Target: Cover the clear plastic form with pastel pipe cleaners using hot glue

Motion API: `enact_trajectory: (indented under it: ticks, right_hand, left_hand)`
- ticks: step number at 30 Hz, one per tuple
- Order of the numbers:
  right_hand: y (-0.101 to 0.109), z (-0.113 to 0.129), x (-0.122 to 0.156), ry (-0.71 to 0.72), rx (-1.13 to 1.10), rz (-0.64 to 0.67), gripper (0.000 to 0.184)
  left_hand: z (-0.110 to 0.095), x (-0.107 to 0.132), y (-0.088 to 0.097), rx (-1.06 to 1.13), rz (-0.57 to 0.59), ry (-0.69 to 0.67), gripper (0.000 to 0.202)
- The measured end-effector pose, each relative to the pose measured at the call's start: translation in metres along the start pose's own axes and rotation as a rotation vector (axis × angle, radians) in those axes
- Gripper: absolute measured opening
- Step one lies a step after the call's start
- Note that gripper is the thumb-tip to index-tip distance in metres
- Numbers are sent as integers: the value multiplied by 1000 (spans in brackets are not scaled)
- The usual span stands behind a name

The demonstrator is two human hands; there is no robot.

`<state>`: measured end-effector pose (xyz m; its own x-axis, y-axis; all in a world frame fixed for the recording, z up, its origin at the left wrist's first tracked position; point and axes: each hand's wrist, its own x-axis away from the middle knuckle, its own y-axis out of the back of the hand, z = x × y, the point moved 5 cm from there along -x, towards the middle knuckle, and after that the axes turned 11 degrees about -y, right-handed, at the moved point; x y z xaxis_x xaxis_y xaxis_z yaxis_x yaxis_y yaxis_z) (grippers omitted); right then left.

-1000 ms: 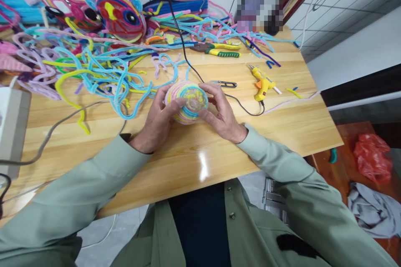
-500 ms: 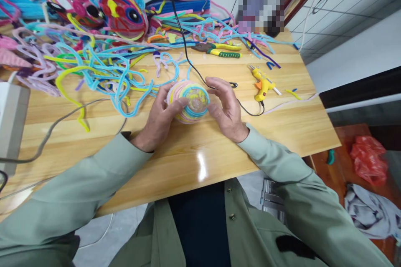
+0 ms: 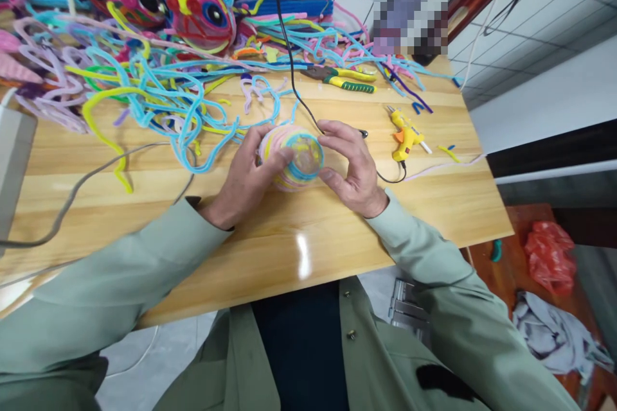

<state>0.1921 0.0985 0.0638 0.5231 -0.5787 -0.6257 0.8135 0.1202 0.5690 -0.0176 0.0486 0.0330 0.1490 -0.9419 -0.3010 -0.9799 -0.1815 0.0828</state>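
Observation:
A round form wound with pink, yellow and light-blue pipe cleaners (image 3: 285,136) sits low over the table, its clear end facing up and to the right. My left hand (image 3: 248,170) grips it from the left, thumb across the top and fingers behind. At its right edge my right hand (image 3: 353,167) is curved with fingers and thumb apart. The fingertips are at or very near the rim; contact is hard to tell. A yellow glue gun (image 3: 407,135) lies to the right of that hand. Behind lie pliers (image 3: 349,80) with yellow-green handles.
Loose light-blue pipe cleaners (image 3: 193,103) tangle at the left. Two colourful pipe-cleaner masks (image 3: 197,13) stand at the back. A black cable (image 3: 292,64) hangs down behind my hands. A white power strip (image 3: 14,160) stands at the left edge, and a red bag (image 3: 549,257) lies lower right.
The wound form has tilted slightly so its clear end faces more to the right. My right fingers have spread a little away from it. The camera view has shifted slightly.

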Motion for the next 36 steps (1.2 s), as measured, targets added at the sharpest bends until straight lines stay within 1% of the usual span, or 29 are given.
enact_trajectory:
  ticks: [4, 6, 8, 11, 13, 15, 18, 21, 27, 29, 31, 34, 36]
  right_hand:
    - [6, 2, -3, 23, -9, 15, 43]
    - [7, 5, -3, 44, 34, 18, 38]
    - [8, 10, -1, 93, 115, 22, 38]
    - [8, 20, 3, 158, 204, 4, 47]
    - [6, 29, 6, 175, 243, -30, 58]
    - [3, 36, 9, 184, 314, -67, 63]
    - [-4, 40, 13, 182, 408, -69, 61]
    - [-8, 39, 15, 175, 425, -48, 59]
    - [-7, 33, 20, 184, 389, -50, 54]
    - [-5, 30, 23, 189, 367, -57, 54]
    - [-4, 26, 27, 205, 338, -55, 56]
    - [-3, 20, 32, 225, 315, -50, 53]
    - [-3, 17, 34, 204, 301, -31, 51]
  left_hand:
    - [-3, -4, -3, 148, 39, 107, 48]
    - [-5, -4, -5, 210, 38, 162, 40]
    - [-7, -4, -7, 257, 25, 198, 34]
    - [-7, -4, -8, 291, -3, 216, 30]
    - [-3, -4, -8, 276, -27, 224, 31]
    - [1, -3, -7, 241, -66, 229, 33]
    - [7, -1, -5, 217, -143, 217, 36]
    - [8, 2, -5, 206, -174, 160, 41]
    - [-1, 8, -5, 116, -172, 50, 49]
    - [-4, 12, -5, 77, -164, 22, 53]
    - [-4, 15, -7, 39, -146, 6, 57]
    - [-2, 18, -7, -12, -145, -33, 60]
    - [-1, 20, -7, -27, -152, -70, 60]
